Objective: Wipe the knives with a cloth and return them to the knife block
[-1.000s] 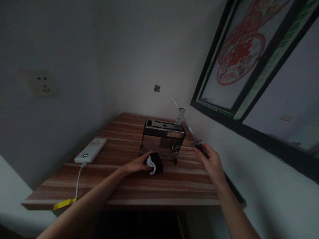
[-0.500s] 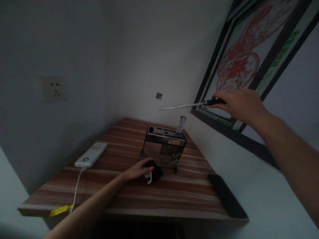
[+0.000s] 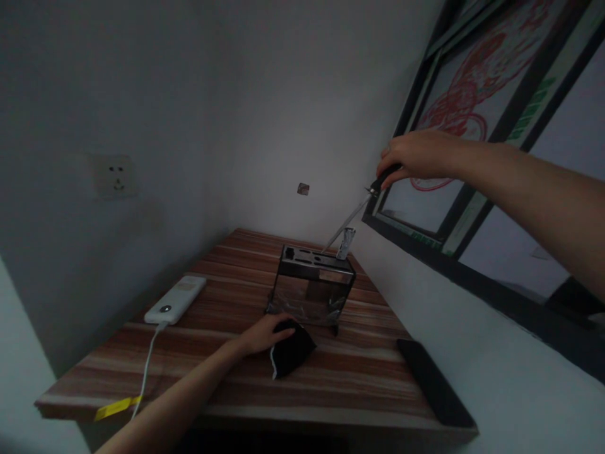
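Observation:
My right hand (image 3: 416,154) is closed round the black handle of a honing steel (image 3: 348,221). The thin metal rod slants down to the left, its tip at the top of a knife holder (image 3: 326,272) near a small round hole; whether it has entered the hole I cannot tell. This holder has a slotted dark top and see-through sides with crinkled clear film low down. A mottled silver-grey piece (image 3: 346,243) sticks up from its right end. In front of the holder, my left hand (image 3: 265,334) grips a black cloth (image 3: 293,354) with a white edge, resting on the table.
On the wood-grain table (image 3: 227,378), a white power bank (image 3: 177,299) with a white cable and yellow tag (image 3: 116,408) lies at left. A flat black object (image 3: 435,381) lies along the right edge. A wall socket (image 3: 115,176) and a dark-framed window (image 3: 454,249) flank the corner.
My right hand has moved left, and the honing steel has tilted from nearly level to pointing down at the knife holder. The black cloth in my left hand is spread out more.

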Demonstrator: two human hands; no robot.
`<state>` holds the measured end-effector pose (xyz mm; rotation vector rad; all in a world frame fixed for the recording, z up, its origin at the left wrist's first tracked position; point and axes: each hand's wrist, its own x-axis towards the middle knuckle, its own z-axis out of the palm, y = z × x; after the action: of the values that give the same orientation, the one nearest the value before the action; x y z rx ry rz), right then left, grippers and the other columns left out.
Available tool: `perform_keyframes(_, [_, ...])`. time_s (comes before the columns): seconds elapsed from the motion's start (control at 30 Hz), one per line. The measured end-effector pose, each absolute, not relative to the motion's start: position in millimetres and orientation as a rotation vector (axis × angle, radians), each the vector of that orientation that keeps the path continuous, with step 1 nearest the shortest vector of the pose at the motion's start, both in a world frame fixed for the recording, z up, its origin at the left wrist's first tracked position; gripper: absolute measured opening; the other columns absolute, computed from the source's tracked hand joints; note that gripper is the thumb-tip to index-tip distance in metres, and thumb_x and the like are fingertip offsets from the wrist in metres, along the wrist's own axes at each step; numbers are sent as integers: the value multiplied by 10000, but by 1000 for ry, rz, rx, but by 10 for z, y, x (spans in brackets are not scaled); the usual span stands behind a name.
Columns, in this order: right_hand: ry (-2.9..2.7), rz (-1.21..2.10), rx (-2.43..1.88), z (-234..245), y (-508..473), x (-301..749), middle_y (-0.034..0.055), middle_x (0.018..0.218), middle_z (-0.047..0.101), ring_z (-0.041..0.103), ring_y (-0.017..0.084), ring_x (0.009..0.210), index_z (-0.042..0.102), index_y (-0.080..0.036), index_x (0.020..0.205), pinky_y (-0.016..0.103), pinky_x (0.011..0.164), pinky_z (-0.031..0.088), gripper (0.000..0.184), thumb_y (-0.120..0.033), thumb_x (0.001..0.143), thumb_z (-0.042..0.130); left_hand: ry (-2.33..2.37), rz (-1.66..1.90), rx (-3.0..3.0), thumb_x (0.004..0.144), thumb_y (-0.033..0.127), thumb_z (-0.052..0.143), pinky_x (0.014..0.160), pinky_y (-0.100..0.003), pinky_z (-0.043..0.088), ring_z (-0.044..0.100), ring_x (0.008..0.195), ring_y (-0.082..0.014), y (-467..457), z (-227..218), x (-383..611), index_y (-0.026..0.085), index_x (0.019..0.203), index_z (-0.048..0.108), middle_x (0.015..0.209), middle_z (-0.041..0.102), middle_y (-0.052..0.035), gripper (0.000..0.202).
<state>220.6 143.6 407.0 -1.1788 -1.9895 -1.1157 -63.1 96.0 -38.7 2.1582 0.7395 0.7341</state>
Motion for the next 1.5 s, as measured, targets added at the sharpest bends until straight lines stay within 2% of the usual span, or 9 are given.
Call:
perform_keyframes(0.1, [-2580, -1154, -1308, 4016, 1312, 2025, 18, 680, 695, 557, -106, 610, 429, -32, 345, 156, 472, 228, 630, -441, 725, 136, 753, 730, 2210, 825, 405, 539, 905, -301, 417, 592, 1027, -212, 962, -386, -655, 217, 1165, 561, 1113, 650, -52, 389])
perform_keyframes(0.33, [-2733, -1359, -1334, 3828, 1068, 1717, 69, 795, 701, 593, -10, 817, 608, 65, 613, 219, 609, 297, 722, -494, 762, 176, 720, 640, 2240, 802, 362, 571, 874, -303, 445, 609, 1000, -219, 922, -353, -665, 206, 1169, 571, 1096, 663, -60, 399])
perform_keyframes(0.47, [-2772, -1548, -1357, 3779, 977, 1660, 71, 912, 723, 619, 123, 851, 724, -135, 898, 223, 646, 321, 370, -465, 764, 624, 671, 626, 2244, 808, 344, 567, 879, -295, 451, 616, 994, -204, 927, -386, -640, 207, 1175, 569, 1096, 666, -52, 391])
perform_keyframes(0.6, [-2790, -1666, -1415, 3756, 972, 1586, 61, 941, 699, 578, 191, 853, 698, -241, 1027, 276, 634, 287, 321, -451, 791, 642, 667, 645, 2297, 817, 325, 558, 956, -313, 415, 582, 1085, -207, 926, -409, -621, 212, 1220, 548, 1180, 636, -55, 419])
perform_keyframes(0.83, [-2829, -1671, -1322, 3702, 1349, 1504, -3, 955, 672, 573, 178, 873, 683, -253, 1041, 275, 678, 318, 414, -564, 839, 498, 634, 809, 2568, 863, 329, 488, 940, -329, 432, 575, 1100, -213, 823, -260, -712, 268, 1293, 495, 1231, 604, -63, 434])
perform_keyframes(0.97, [-2858, -1662, -1283, 3668, 1496, 1487, -13, 967, 670, 580, 172, 877, 690, -255, 1022, 271, 689, 341, 399, -562, 813, 544, 800, 1339, 2383, 877, 308, 470, 813, -289, 470, 629, 913, -188, 829, -120, -821, 240, 1072, 644, 994, 683, -57, 270])
perform_keyframes(1.1, [-2821, -1734, -1320, 3599, 1481, 1401, -14, 919, 679, 598, 173, 844, 701, -264, 999, 267, 670, 358, 366, -538, 776, 608, 964, 1866, 1811, 876, 321, 475, 818, -286, 448, 599, 894, -181, 998, 96, -840, 204, 941, 632, 915, 657, -45, 207])
perform_keyframes(1.3, [-2753, -1774, -1477, 3475, 1383, 1223, 14, 886, 697, 619, 184, 798, 700, -257, 1018, 272, 638, 371, 327, -459, 763, 663, 821, 1894, 1406, 854, 388, 481, 888, -316, 429, 568, 987, -188, 1348, 249, -680, 192, 954, 599, 994, 625, -52, 250])
perform_keyframes(1.5, [-2827, -1706, -1496, 3362, 1395, 1135, 25, 924, 701, 613, 193, 848, 700, -251, 1012, 280, 657, 373, 279, -403, 783, 652, 809, 1828, 1427, 859, 363, 475, 889, -305, 418, 559, 983, -182, 1259, 181, -581, 195, 995, 580, 1002, 617, -47, 239])
